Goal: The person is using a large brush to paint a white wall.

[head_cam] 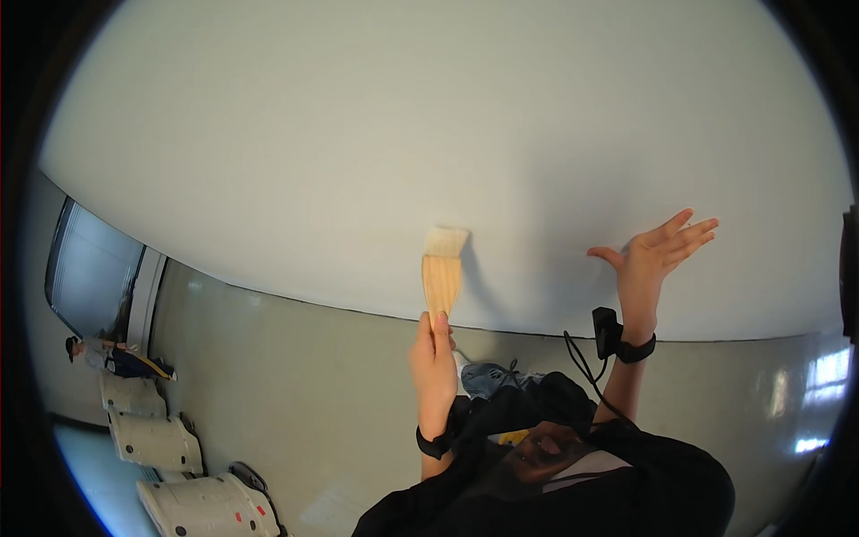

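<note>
My left hand (pixel 435 362) grips the lower end of a flat wooden-handled brush (pixel 441 282), thumb along the handle. The brush's pale bristles (pixel 446 239) point up and lie against or just in front of a broad white wall (pixel 349 154); contact is hard to tell. To the right, my right hand (pixel 649 258) holds nothing, its fingers spread and thumb out to the side. Whether it touches the wall is unclear. Both wrists carry black straps, and a black device (pixel 606 332) with a cable sits at the right one.
Grey floor (pixel 268 376) runs along the wall's dark bottom edge (pixel 362 311). At lower left several large white cases or units (pixel 208 507) stand in a row. A person in a dark cap (pixel 114 356) is beyond them, near a window or glass panel (pixel 97 262).
</note>
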Available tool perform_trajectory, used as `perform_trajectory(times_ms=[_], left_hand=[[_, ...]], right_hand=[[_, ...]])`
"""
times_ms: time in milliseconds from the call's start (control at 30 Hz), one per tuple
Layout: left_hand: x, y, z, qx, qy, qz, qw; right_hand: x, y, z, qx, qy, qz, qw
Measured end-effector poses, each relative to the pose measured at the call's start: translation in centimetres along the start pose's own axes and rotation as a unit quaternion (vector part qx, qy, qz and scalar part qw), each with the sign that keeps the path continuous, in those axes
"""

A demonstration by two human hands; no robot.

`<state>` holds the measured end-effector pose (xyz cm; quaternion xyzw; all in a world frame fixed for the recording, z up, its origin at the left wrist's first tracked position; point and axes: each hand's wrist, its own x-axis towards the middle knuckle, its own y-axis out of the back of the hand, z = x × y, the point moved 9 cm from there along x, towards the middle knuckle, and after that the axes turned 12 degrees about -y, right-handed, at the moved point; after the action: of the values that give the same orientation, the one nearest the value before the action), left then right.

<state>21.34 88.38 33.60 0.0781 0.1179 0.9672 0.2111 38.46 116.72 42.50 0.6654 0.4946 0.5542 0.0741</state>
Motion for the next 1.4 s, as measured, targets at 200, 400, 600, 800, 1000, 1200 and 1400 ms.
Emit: perform_trajectory(times_ms=[200, 400, 600, 800, 1000, 1200, 1400], left_hand=[[1.1, -0.6, 6.8, -0.117, -0.057, 0.02, 0.991], [2.5, -4.6, 4.7, -0.1, -0.088, -0.048, 0.99], [1.9, -2.4, -1.0, 0.03, -0.078, 0.027, 0.996], [-0.2, 0.1, 3.3, -0.006, -0.079, 0.061, 0.995], [1.2, -3.8, 8.1, -0.169, -0.061, -0.03, 0.983], [2.4, -8.7, 4.2, -0.227, -0.017, -0.087, 0.97], [0.5, -9.7, -2.9, -0.207, 0.045, -0.105, 0.972]], right_hand=[[-0.4, -0.5, -0.8, -0.034, 0.014, 0.0, 0.999], [0.2, 0.7, -0.8, -0.106, 0.024, 0.03, 0.994], [0.0, 0.4, -0.8, -0.093, 0.027, 0.03, 0.995], [0.1, 0.4, -0.8, -0.107, 0.026, 0.034, 0.993], [0.1, 0.3, -1.3, -0.113, 0.031, 0.035, 0.992], [0.2, 0.1, -1.0, -0.117, 0.017, 0.022, 0.993], [0.0, -0.2, -0.1, -0.056, 0.009, 0.014, 0.998]])
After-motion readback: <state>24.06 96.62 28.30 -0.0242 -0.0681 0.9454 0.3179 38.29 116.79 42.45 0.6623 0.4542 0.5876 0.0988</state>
